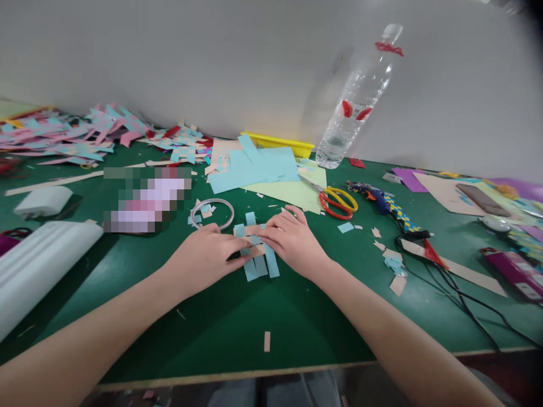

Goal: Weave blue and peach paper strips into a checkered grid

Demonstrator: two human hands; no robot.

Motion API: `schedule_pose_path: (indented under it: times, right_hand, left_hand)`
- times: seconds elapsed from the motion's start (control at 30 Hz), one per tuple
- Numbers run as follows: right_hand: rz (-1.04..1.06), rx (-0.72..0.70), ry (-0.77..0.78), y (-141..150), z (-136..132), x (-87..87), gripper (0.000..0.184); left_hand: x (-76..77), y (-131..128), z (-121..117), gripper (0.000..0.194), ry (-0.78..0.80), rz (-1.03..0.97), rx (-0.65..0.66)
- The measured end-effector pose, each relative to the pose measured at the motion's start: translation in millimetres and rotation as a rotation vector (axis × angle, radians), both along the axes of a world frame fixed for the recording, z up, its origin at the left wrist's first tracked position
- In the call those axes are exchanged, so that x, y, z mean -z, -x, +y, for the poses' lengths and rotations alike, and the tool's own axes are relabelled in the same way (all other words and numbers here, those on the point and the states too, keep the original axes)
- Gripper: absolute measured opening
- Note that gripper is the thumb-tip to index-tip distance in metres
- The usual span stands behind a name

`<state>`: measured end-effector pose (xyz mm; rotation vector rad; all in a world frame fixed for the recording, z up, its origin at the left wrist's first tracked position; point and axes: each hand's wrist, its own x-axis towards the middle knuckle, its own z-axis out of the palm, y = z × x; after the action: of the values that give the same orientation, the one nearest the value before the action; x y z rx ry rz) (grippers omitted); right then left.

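Observation:
Light blue and peach paper strips (256, 265) lie crossed over and under each other in a small woven piece on the green table. My left hand (206, 254) comes in from the left, its thumb and fingers closed on the left edge of the weave. From the right, my right hand (294, 240) has its fingertips closed on the upper right part of the strips. The fingers hide some of the crossings. Just behind my left hand lies a roll of clear tape (232, 212). A loose peach strip (267, 341) rests near the front edge.
Behind are blue paper sheets (267, 169), scissors (339, 202) with red and yellow handles, and a tilted water bottle (356, 102) against the wall. Paper strips (97, 133) are heaped back left. A white charger (44, 202) is left; black cables (460, 294) run at right.

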<state>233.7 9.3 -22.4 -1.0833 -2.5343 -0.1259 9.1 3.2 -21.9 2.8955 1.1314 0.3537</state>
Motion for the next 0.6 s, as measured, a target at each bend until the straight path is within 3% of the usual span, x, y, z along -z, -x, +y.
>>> schedule_pose_path:
  times: [0.23,0.6]
  right_hand:
    - [-0.244,-0.046,-0.05,3.7,3.5,-9.0,0.021]
    - [-0.322,-0.157,-0.073,12.6,17.6,-21.8,0.015]
  left_hand:
    - [2.2,1.5,1.0,0.037,-0.013,0.005,0.012]
    - [4.5,4.7,2.7,0.039,-0.037,0.014,0.018]
